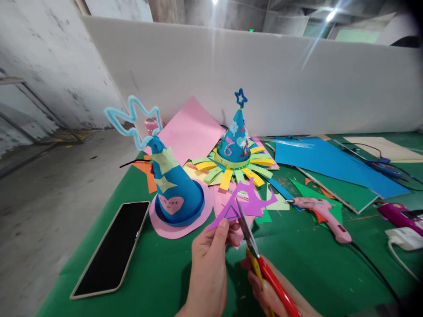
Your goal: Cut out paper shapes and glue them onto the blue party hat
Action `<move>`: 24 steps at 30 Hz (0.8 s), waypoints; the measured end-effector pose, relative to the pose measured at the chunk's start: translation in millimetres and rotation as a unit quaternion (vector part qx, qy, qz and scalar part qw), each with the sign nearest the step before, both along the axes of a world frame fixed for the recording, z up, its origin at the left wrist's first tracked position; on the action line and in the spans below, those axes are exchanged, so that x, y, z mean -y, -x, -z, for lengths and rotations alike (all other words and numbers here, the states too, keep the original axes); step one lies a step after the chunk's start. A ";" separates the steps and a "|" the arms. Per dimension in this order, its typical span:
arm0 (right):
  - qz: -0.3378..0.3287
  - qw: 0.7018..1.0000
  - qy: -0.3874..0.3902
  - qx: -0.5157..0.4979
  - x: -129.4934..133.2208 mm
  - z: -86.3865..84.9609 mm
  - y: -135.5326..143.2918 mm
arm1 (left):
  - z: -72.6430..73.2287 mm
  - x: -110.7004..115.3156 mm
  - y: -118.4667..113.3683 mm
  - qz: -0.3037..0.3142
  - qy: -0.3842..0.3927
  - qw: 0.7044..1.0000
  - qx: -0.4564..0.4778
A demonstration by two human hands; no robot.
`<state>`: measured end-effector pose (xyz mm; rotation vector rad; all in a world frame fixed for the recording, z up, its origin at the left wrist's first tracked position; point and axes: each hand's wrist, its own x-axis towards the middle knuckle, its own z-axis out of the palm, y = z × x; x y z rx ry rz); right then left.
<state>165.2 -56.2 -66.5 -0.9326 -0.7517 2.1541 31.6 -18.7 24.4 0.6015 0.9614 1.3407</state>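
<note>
My left hand (213, 255) pinches a scrap of purple paper (251, 198) between thumb and fingers. A triangle is drawn in dark line on the paper, just above my thumb. In my right hand (267, 281) is a pair of scissors (253, 246) with red and yellow handles, its blades pointing up at the purple paper's edge beside the triangle. Left of my hands stands a blue cone hat (180, 189) on a pink brim, with pale stars, a pink heart and a light blue wire star on top. Behind the paper is a second blue cone hat (234, 143) with yellow and green strips.
A phone (112, 251) lies at the table's left edge. On the right are a pink glue gun (324, 213) with its cord, a magenta device (401, 215) and a white charger (405, 237). Blue sheets (333, 163) and a pink sheet (191, 130) lie toward the white panel (247, 79).
</note>
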 end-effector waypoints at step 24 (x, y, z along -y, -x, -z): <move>-0.013 0.997 -0.041 0.067 -1.4 -3.6 -3.0 | 2.3 0.5 -0.6 -0.009 -0.002 1.000 -0.001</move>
